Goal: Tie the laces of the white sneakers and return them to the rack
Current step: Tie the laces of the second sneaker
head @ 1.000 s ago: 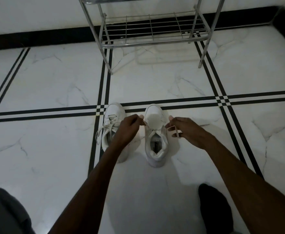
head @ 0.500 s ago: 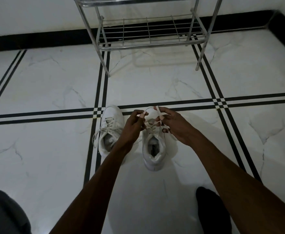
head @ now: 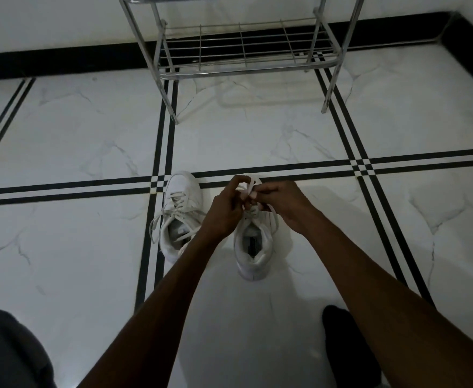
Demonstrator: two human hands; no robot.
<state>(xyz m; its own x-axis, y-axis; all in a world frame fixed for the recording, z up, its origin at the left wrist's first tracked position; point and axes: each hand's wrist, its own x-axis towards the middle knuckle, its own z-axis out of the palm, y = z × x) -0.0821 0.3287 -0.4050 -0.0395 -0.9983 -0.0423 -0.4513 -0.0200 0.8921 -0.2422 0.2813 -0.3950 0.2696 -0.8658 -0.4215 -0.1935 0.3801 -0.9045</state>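
Observation:
Two white sneakers stand side by side on the marble floor, toes pointing away from me. The left sneaker [head: 178, 217] has loose laces trailing over its sides. Over the tongue of the right sneaker [head: 253, 247], my left hand [head: 227, 205] and my right hand [head: 281, 201] meet, each pinching a strand of its lace [head: 247, 189]. A lace loop shows between my fingers. My hands hide the toe of this shoe. The metal shoe rack [head: 243, 51] stands farther ahead against the wall, its lower wire shelf bare.
White marble floor with black double stripes [head: 285, 168] crossing under the shoes. A black skirting runs along the wall behind the rack. My dark-socked foot [head: 347, 345] is at lower right and a grey-clothed knee [head: 6, 351] at lower left.
My hands, apart a second ago with the lace ends pulled sideways, have come together over the right sneaker's tongue, forming a loop.

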